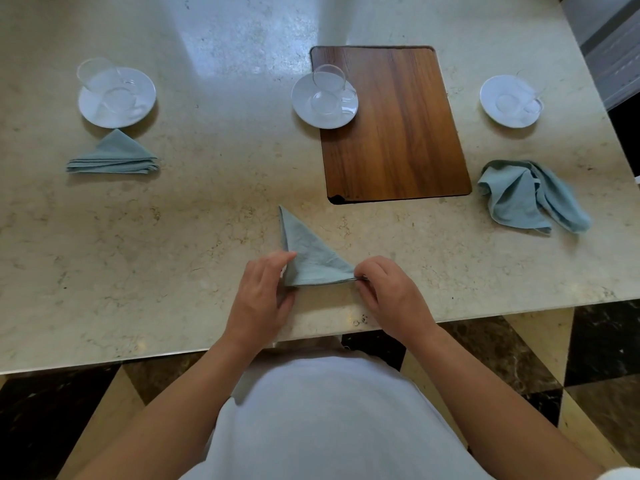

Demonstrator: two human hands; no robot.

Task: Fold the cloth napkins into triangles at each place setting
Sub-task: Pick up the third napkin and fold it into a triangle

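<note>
Fingers of our right hand (391, 292) pinch the triangular napkin (311, 259) at its 3 o'clock corner; our left hand (263, 292) grips the 9 o'clock corner. Its base runs 9-to-3 between them, near the marble table (138, 271) edge. The crumpled napkin (530, 197) lies at 2 o'clock, nearer our right hand.

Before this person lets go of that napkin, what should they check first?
1. The middle napkin forms a triangle: ok.
2. Layers aligned at the corner the right hand pinches: cannot tell, hidden there.
3. The left hand holds the other corner: ok.
4. The left napkin is folded: ok.
5. The right napkin is folded: not ok, crumpled.
6. The middle napkin sits by its saucer: not ok, it lies near the table edge.
</note>
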